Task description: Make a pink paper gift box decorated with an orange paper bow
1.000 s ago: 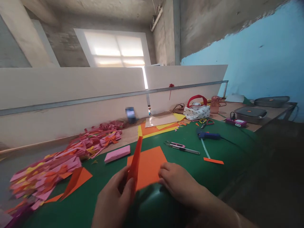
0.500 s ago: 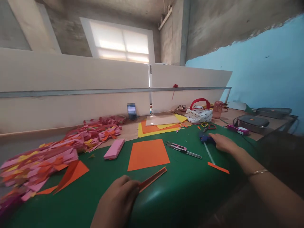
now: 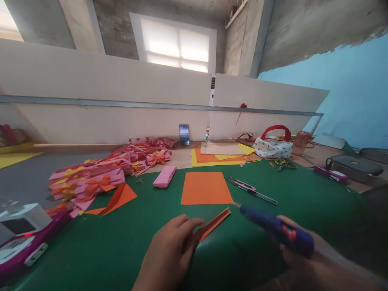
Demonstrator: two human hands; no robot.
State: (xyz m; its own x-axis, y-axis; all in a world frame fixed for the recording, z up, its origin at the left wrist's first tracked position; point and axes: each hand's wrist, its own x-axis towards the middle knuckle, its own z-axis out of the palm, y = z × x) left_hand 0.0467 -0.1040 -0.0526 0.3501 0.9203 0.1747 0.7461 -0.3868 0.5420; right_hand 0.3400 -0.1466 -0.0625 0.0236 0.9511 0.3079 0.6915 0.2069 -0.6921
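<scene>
My left hand [image 3: 169,254] pinches the near end of a folded orange paper strip [image 3: 214,223] that lies on the green mat [image 3: 121,246]. My right hand [image 3: 306,254] grips a blue glue gun [image 3: 274,227], its nozzle pointing left toward the far tip of the strip, a short gap apart. A flat orange paper square [image 3: 206,188] lies just beyond the strip. A utility knife [image 3: 251,190] rests to the right of the square.
A heap of pink, orange and yellow paper pieces [image 3: 103,173] lies at the left, with a pink block [image 3: 164,176] beside it. A white and purple device [image 3: 21,232] sits at the near left. Stacked coloured sheets [image 3: 218,157], a patterned bag [image 3: 273,145] and dark trays [image 3: 354,163] stand behind.
My right hand picked up the blue glue gun from the far right of the mat and brought it near the strip. The left hand laid the strip down flat and keeps holding it.
</scene>
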